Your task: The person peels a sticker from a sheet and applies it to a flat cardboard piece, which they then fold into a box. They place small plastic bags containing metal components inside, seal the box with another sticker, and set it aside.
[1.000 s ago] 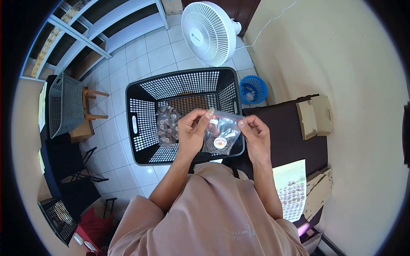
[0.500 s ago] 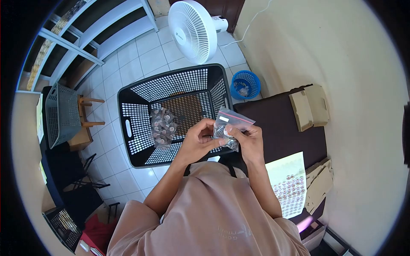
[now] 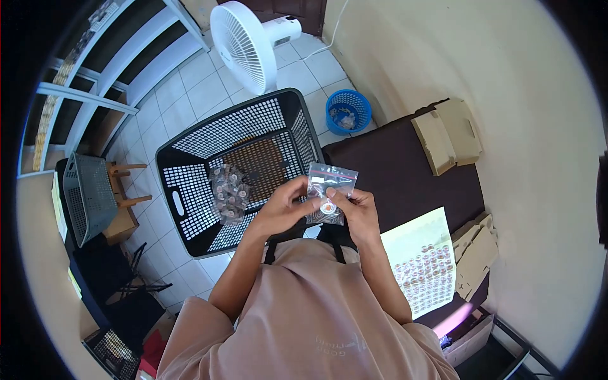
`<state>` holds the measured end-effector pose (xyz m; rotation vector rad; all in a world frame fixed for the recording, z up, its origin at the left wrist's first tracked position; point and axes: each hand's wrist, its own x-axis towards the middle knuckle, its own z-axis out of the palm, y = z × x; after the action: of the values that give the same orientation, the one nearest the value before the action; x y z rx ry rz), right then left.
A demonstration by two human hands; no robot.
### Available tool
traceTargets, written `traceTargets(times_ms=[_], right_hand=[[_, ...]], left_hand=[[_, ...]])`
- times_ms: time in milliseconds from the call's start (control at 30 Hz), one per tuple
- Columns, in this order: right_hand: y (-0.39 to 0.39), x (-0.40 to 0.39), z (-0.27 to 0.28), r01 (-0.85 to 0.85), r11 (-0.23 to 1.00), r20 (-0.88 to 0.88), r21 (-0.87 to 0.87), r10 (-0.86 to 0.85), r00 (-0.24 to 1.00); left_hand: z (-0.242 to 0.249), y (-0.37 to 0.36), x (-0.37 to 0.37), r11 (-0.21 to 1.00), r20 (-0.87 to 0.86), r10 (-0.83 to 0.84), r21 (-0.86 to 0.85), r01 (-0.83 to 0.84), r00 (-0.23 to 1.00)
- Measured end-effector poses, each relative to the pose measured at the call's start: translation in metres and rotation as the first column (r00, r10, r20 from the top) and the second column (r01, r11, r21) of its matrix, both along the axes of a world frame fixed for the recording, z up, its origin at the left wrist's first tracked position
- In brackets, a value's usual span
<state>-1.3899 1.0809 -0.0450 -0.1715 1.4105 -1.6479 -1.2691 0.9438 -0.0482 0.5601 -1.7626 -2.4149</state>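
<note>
A clear zip bag [image 3: 333, 175] with a red stripe along its top is held in front of my body by both hands. Dark and silvery round pieces fill its lower part. On its front a round sticker [image 3: 328, 208], white with an orange middle, shows between my thumbs. My left hand [image 3: 283, 208] grips the bag's left side, thumb by the sticker. My right hand [image 3: 358, 214] pinches the right side, its thumb just above the sticker. Below and to the left, a cluster of similar filled bags [image 3: 229, 195] lies in a large black basket [image 3: 179, 204].
A sheet of round stickers [image 3: 423, 269] rests on the dark-covered table [image 3: 373, 174] at right, near cardboard boxes [image 3: 448, 138]. A white fan [image 3: 244, 47] stands behind the basket. Beyond the table is a blue bin [image 3: 348, 112]; a grey basket [image 3: 95, 196] is at left.
The view has shifted slightly. The bag has turned to face me more squarely, and the round sticker is now in fuller view between my thumbs. Both hands still hold the bag.
</note>
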Motion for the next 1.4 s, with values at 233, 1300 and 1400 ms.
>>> traceTargets(times_ms=[233,1300,1400], right_hand=[[0.019,-0.022,-0.011,-0.053,0.999,-0.045,-0.007,0.052,0.998],[0.104,-0.245,-0.074,0.573,0.789,-0.193,0.222,-0.541,0.819],[0.115,-0.279,-0.088,0.679,0.667,-0.381,0.307,-0.567,0.73]], left_hand=[[-0.012,0.015,-0.042,0.933,0.023,0.345,-0.122,-0.339,0.939],[-0.097,-0.009,-0.034,0.993,0.402,0.112,-0.079,-0.087,0.909],[-0.113,-0.024,-0.019,0.987,0.447,0.147,-0.124,-0.101,0.882]])
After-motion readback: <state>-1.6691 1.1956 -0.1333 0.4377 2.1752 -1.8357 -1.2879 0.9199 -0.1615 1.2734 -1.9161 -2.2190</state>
